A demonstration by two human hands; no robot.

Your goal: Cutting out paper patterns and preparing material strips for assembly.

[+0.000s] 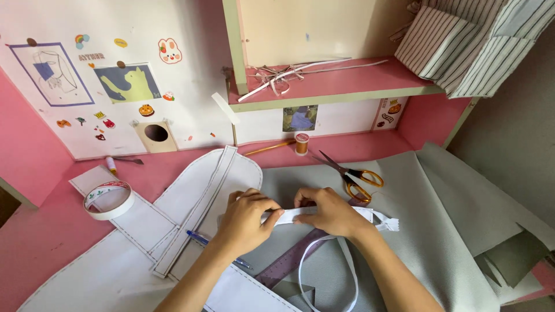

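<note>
From the head camera I recorded both hands closed on a white zipper tape (324,215), held flat above the grey fabric (439,231) on the pink table (34,242). My left hand (245,216) pinched its left end; my right hand (329,211) pressed its middle, the two close together. Orange-handled scissors (355,176) lay just beyond, a purple ruler (289,263) beneath, a blue pen (199,237) and tape roll (108,199) to the left.
</note>
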